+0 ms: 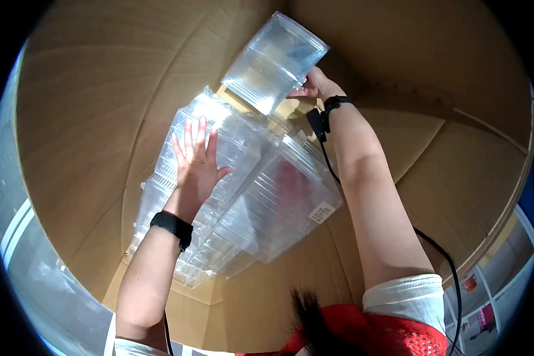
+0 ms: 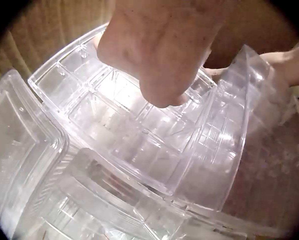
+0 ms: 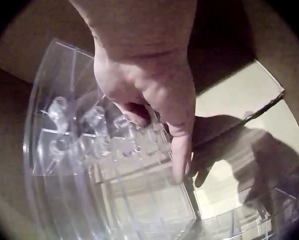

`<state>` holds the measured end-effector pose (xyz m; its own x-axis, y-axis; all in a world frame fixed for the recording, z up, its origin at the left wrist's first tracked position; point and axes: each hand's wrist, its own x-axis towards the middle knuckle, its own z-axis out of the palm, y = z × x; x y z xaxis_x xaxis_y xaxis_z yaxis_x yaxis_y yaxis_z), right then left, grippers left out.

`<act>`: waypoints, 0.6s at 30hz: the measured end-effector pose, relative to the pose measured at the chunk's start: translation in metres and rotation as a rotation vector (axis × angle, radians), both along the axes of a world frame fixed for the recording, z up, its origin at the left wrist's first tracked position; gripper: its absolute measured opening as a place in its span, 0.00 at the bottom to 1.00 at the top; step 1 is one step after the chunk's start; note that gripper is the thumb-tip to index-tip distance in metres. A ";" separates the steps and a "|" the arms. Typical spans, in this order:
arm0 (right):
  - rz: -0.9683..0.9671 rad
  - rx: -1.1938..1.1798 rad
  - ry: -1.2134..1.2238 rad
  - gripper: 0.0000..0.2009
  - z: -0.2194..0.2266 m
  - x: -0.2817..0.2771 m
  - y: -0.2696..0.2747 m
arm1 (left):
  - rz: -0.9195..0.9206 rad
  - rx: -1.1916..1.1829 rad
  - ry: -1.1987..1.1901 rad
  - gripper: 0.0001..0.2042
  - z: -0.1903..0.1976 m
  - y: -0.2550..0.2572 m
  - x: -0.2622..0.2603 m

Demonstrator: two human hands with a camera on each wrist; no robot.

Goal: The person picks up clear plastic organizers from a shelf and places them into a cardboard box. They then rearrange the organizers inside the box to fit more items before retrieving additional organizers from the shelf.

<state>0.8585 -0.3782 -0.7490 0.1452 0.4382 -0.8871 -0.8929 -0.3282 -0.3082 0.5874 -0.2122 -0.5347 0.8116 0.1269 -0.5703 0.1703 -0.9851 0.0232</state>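
Note:
My left hand (image 1: 198,172) lies with fingers spread over a clear plastic organizer with compartments (image 1: 237,139). In the left wrist view the hand (image 2: 157,55) covers part of that divided organizer (image 2: 134,130). Farther up, my right hand (image 1: 314,84) grips the side edge of a separate clear plastic container (image 1: 273,62), held tilted above the rest. Seen from the right wrist, the hand (image 3: 147,100) pinches the container (image 3: 104,145) at its edge, next to a row of small rounded clear parts. Another clear container (image 1: 285,196) with a white barcode label (image 1: 321,212) lies between the forearms.
A deep cardboard box (image 1: 113,101) surrounds the plastic pieces, its walls rising on all sides. More clear containers (image 1: 190,261) lie stacked toward the near side. A black cable (image 1: 448,255) runs past the right arm. Outside the rim are white shelves (image 1: 486,291).

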 end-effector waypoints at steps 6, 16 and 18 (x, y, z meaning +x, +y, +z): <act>0.316 -0.111 0.250 0.19 0.044 0.015 -0.007 | 0.078 -0.053 0.061 0.42 0.005 0.001 0.004; 0.593 -0.314 -1.296 0.17 0.134 0.047 0.007 | 0.077 0.029 0.244 0.44 0.012 -0.001 0.016; 1.016 0.212 -1.928 0.24 0.125 0.048 0.021 | 0.066 0.037 0.216 0.44 0.009 0.000 0.013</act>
